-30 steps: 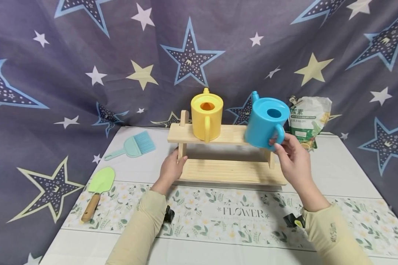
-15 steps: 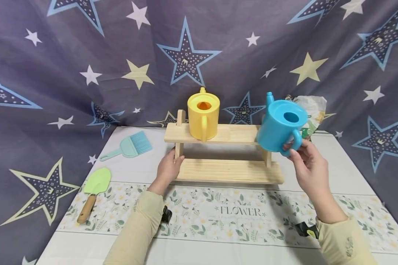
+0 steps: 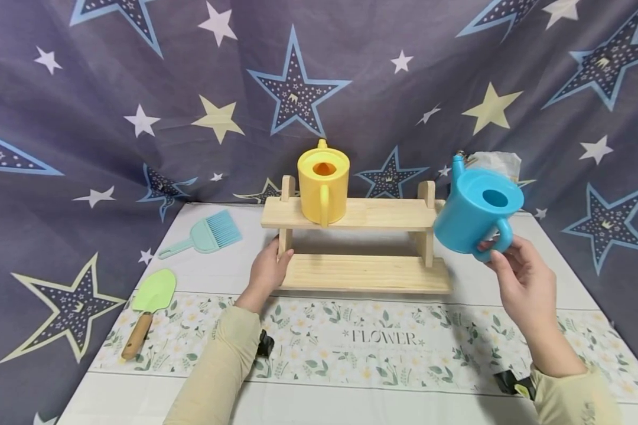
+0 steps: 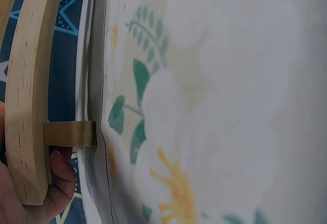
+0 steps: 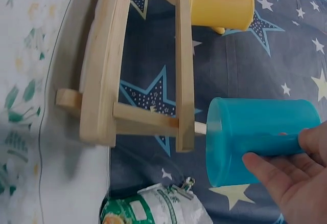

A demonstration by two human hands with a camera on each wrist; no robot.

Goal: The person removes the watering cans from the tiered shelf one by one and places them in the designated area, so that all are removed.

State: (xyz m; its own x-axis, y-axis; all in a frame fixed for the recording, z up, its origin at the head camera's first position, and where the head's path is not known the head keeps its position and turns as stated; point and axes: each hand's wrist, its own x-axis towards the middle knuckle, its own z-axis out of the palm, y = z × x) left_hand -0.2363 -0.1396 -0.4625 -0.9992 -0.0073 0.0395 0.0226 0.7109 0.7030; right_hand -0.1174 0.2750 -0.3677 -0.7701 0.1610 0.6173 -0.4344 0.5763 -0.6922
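Beyond "FLOWER" lettering [image 3: 384, 337], left grip [image 3: 267, 271] clasps shelf [image 3: 367, 273], right grip [image 3: 529, 284] pinches blue watering can [image 3: 468, 218].

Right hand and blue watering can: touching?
Touching. The head view shows it: the right hand pinches the blue watering can by its handle between thumb and fingers.

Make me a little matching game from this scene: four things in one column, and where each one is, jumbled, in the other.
1. Yellow watering can
2. Blue watering can
3. Trowel
4. Left hand

A. Gripping the wooden stand near its left end
B. Lying on the table
C. Standing on the upper board
D. Held by its handle in the right hand

Pairs: 1-C, 2-D, 3-B, 4-A
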